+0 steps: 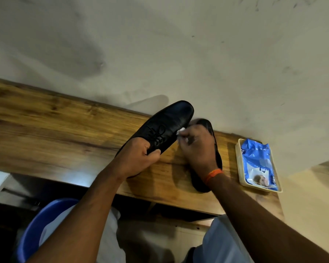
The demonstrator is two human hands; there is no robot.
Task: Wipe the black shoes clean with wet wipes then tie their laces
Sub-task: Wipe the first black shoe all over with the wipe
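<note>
My left hand (139, 160) grips a black lace-up shoe (169, 122) by its heel end and holds it tilted above the wooden table (55, 130), toe pointing away. My right hand (198, 147) is closed on a crumpled white wet wipe (237, 130) pressed against the shoe's right side, just past the laces. The second black shoe (207, 126) lies on the table under my right hand and wrist, mostly hidden by them.
A blue wet-wipes pack (258, 162) lies in a cream tray (239, 168) at the table's right end. A stained wall (179, 44) rises right behind the table. A blue bucket (36, 228) stands on the floor at lower left, beside my knees.
</note>
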